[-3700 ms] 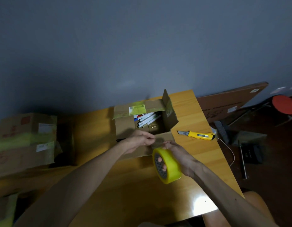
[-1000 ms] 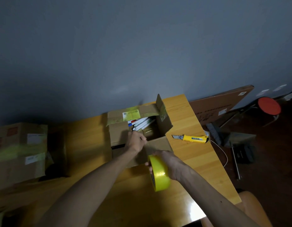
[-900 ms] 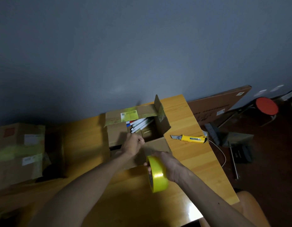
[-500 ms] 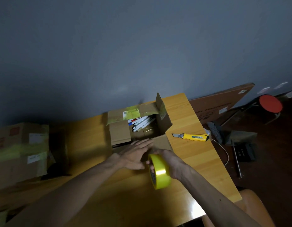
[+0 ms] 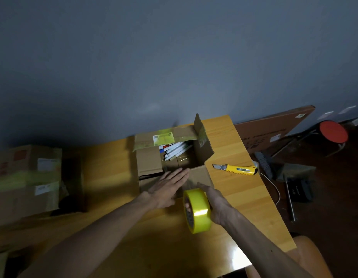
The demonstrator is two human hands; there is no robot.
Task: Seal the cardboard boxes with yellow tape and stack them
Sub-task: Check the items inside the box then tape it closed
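Note:
An open cardboard box point(image 5: 150, 163) sits on the wooden table point(image 5: 234, 189), its flaps up and white markers point(image 5: 175, 151) showing inside. My left hand point(image 5: 168, 187) lies flat with straight fingers against the box's near flap. My right hand point(image 5: 216, 203) grips a roll of yellow tape point(image 5: 198, 210) just in front of the box's near right corner. A stretch of tape seems to run from the roll up to the near flap, though it is hard to make out.
A yellow utility knife point(image 5: 237, 169) lies on the table right of the box. Two taped cardboard boxes point(image 5: 25, 177) are stacked at the left. Off the table's right edge are a leaning flat carton point(image 5: 274, 127), a red stool point(image 5: 333, 131) and a brush.
My left hand left the inside of the box, opened out and now lies flat on the near flap. My right hand has kept the tape roll close to the box's front.

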